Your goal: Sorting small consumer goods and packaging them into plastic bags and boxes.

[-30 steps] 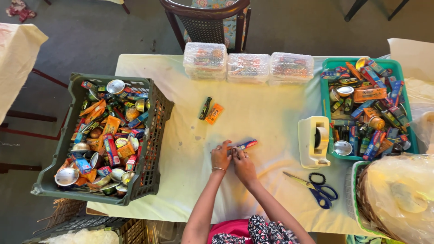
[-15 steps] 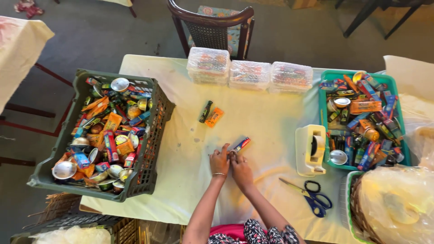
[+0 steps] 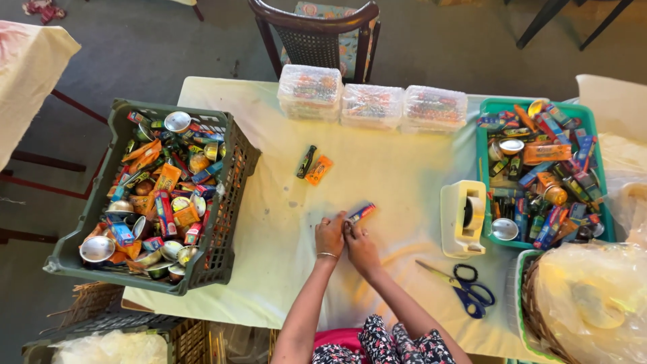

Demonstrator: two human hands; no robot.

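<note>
At the near middle of the tabletop (image 3: 391, 168), a small oblong packet (image 3: 361, 213) in red and blue lies slanted on the pale yellow cloth, just beyond the fingertips of the two hands. The left hand (image 3: 329, 234) and the right hand (image 3: 361, 246) rest side by side, touching each other, knuckles up and fingers curled inward over a spot on the cloth; whether they pinch something small between them cannot be told, since the fingers hide it. The packet touches or nearly touches the right hand's fingertips but is not enclosed by either hand. Both forearms run up from the lower edge of the view and meet at the wrists, a thin bangle (image 3: 327, 255) circling the left wrist. Farther up the cloth lie a dark packet (image 3: 306, 161) and an orange packet (image 3: 319, 170), side by side and well apart from the hands. To the right stand a cream tape dispenser (image 3: 464, 217) and, nearer the person, blue-handled scissors (image 3: 461, 289), both within reach, which suggests wrapping or sealing work. A dark green crate (image 3: 229, 195) on the left and a teal tray (image 3: 482, 175) on the right hold mixed packets and small tins. Three clear lidded boxes (image 3: 372, 105) line the far edge, before a wooden chair (image 3: 314, 27).
</note>
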